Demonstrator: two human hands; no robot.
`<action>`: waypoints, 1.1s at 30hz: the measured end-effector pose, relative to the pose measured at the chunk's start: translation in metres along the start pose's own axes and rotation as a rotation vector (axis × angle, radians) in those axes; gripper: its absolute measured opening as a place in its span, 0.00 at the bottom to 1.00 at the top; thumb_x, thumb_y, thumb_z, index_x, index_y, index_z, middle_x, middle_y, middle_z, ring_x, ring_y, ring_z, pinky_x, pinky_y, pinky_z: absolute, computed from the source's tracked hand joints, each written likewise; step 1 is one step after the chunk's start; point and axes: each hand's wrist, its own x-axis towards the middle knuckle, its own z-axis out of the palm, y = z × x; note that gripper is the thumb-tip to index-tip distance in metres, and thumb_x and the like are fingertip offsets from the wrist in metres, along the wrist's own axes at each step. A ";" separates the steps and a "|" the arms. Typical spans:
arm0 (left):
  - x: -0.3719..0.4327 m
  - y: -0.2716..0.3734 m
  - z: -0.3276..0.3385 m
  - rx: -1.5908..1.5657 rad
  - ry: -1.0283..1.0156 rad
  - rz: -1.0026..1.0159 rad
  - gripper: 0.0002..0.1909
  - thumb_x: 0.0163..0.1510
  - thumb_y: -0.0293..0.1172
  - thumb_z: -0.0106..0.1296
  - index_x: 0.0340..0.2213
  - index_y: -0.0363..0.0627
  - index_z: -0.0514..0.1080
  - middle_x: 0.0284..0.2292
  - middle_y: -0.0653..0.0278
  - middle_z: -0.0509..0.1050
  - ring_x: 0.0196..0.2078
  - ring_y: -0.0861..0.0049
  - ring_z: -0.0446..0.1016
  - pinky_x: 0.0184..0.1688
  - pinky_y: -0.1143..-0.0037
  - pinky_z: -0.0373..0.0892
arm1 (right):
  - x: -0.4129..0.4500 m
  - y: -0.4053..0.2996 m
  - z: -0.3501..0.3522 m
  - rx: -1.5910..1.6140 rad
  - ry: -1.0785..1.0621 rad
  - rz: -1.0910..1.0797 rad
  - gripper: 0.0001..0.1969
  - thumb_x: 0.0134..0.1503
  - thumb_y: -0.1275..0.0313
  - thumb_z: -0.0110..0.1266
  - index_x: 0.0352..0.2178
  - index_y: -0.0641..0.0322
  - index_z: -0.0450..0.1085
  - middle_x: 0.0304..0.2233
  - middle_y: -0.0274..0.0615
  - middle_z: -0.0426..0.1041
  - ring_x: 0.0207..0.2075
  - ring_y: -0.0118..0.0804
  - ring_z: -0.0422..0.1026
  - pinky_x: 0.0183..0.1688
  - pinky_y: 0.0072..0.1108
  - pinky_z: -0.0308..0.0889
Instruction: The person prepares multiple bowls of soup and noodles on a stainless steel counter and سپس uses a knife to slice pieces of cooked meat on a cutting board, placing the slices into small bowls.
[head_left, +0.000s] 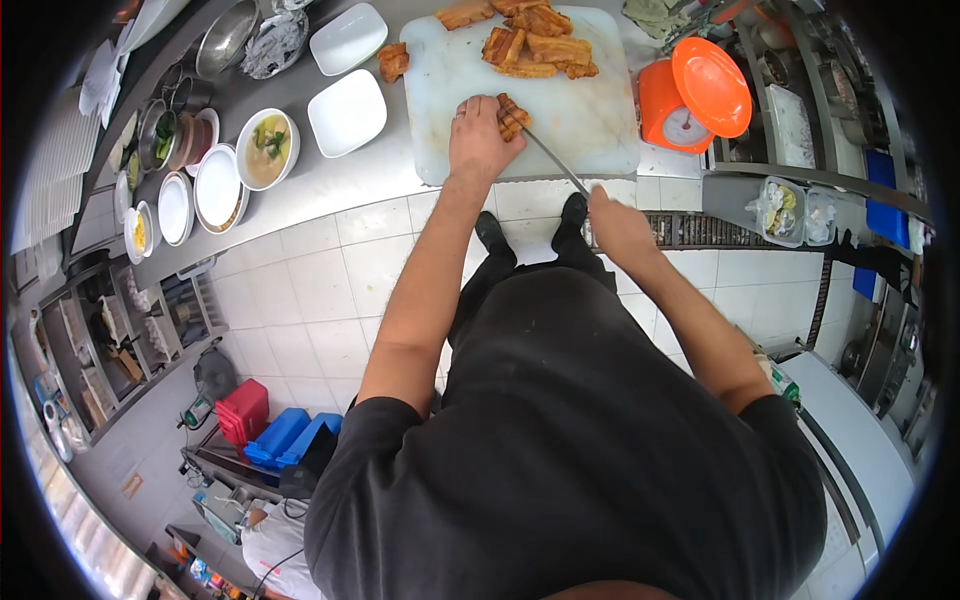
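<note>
On a white cutting board (442, 82) lies a small piece of browned pork belly (514, 120). My left hand (480, 139) presses on its left side, fingers bent over the edge. My right hand (619, 225) grips the handle end of a kitchen knife (556, 160), and the blade reaches up and left to the piece. The handle itself is hidden in my fist. Whether the blade has gone through the meat I cannot tell. Farther back on the board rests a pile of browned pork belly strips (555, 51). One more chunk (392, 62) sits at the board's left edge.
Two white square dishes (347, 112) stand left of the board, near a bowl of soup (266, 150) and several lidded bowls (220, 187). An orange kitchen scale (667, 112) is at the right. Behind me, lower left, another person in a white shirt (277, 547) is partly visible.
</note>
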 end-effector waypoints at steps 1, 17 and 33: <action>-0.001 -0.002 0.000 0.002 -0.003 -0.001 0.30 0.42 0.35 0.69 0.45 0.38 0.71 0.45 0.52 0.74 0.51 0.53 0.72 0.56 0.61 0.70 | -0.015 0.008 0.003 -0.032 -0.001 0.011 0.09 0.67 0.72 0.41 0.44 0.65 0.63 0.33 0.60 0.80 0.36 0.63 0.81 0.38 0.50 0.74; -0.023 -0.022 -0.020 -0.187 -0.062 -0.330 0.37 0.48 0.30 0.70 0.57 0.41 0.64 0.46 0.45 0.77 0.48 0.49 0.78 0.51 0.59 0.74 | 0.016 -0.041 0.002 0.021 0.041 -0.004 0.11 0.63 0.75 0.41 0.45 0.71 0.64 0.32 0.62 0.80 0.35 0.61 0.81 0.39 0.47 0.76; 0.061 -0.055 -0.095 0.145 0.066 -0.425 0.33 0.52 0.49 0.65 0.51 0.38 0.68 0.46 0.44 0.75 0.49 0.49 0.78 0.51 0.58 0.75 | 0.000 -0.006 -0.021 0.087 0.193 0.003 0.12 0.68 0.65 0.45 0.42 0.64 0.65 0.28 0.59 0.79 0.32 0.63 0.79 0.36 0.50 0.73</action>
